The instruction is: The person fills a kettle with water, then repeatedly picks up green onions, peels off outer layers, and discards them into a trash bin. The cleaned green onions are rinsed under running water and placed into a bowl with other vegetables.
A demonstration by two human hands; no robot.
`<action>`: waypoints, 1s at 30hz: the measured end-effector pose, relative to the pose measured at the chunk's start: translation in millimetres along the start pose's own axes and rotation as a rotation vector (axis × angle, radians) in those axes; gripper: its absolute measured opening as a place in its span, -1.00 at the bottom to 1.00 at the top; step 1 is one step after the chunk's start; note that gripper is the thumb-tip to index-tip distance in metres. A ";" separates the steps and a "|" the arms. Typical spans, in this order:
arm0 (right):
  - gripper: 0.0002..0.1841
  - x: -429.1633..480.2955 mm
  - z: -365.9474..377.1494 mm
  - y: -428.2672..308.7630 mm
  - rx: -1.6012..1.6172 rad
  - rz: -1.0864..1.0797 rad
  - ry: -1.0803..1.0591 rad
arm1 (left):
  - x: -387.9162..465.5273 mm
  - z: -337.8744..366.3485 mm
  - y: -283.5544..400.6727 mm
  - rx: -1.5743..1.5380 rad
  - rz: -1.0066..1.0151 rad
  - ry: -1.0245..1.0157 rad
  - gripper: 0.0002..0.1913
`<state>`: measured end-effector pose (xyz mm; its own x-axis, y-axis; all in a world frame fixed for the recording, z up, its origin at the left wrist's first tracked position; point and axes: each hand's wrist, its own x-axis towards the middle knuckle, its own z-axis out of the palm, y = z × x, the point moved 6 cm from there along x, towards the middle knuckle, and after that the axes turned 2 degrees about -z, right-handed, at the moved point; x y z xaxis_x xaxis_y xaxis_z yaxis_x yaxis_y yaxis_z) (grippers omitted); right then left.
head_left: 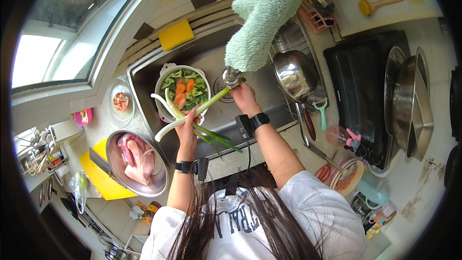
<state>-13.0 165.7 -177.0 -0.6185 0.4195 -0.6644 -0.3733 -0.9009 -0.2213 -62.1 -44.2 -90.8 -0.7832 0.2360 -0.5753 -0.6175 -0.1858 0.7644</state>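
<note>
My left hand (187,126) is closed around several green onion stalks, their white ends pointing left and green leaves (216,138) trailing right. One thick leek-like stalk (213,101) runs up from it to the metal faucet head (231,76). At that stalk's upper end is my right hand (245,96), under the faucet; its fingertips are partly hidden, so its hold is unclear. Just left of the stalks, a white colander (157,86) with broccoli (197,95) and sliced carrots (190,85) sits in the steel sink (252,110).
A green cloth (267,21) hangs over the faucet. Left of the sink stand a metal bowl (162,166) of raw meat (139,160), a cleaver (101,161) and a yellow board (88,166). A saucepan (295,74) and a peeler (320,113) lie at the right.
</note>
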 end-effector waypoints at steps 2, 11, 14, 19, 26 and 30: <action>-0.88 2.7 -10.1 -6.6 -0.016 -0.095 0.116 | -3.5 6.0 -1.5 0.038 -0.004 -0.063 -0.89; -0.53 26.6 2.3 -12.9 0.048 0.130 0.065 | -6.6 14.8 1.6 0.216 0.127 -0.121 -0.90; -0.59 28.8 4.2 -13.9 -0.059 0.044 0.043 | -3.1 12.8 7.7 0.251 0.184 -0.119 -0.90; -0.63 44.2 -5.5 -3.2 -0.297 0.016 0.203 | -5.6 10.3 12.5 0.171 0.184 -0.160 -0.88; -0.71 23.2 24.6 14.4 0.001 0.240 -0.151 | 1.7 -4.1 12.8 0.083 0.114 0.003 -0.80; -0.74 5.7 27.5 14.5 -0.204 0.178 -0.199 | 8.0 2.4 14.3 0.034 0.128 -0.041 -0.73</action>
<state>-41.0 158.0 -164.4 -0.7922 0.2493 -0.5570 -0.1141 -0.9572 -0.2660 -77.1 -42.7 -83.9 -0.8513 0.2517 -0.4603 -0.5091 -0.1844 0.8407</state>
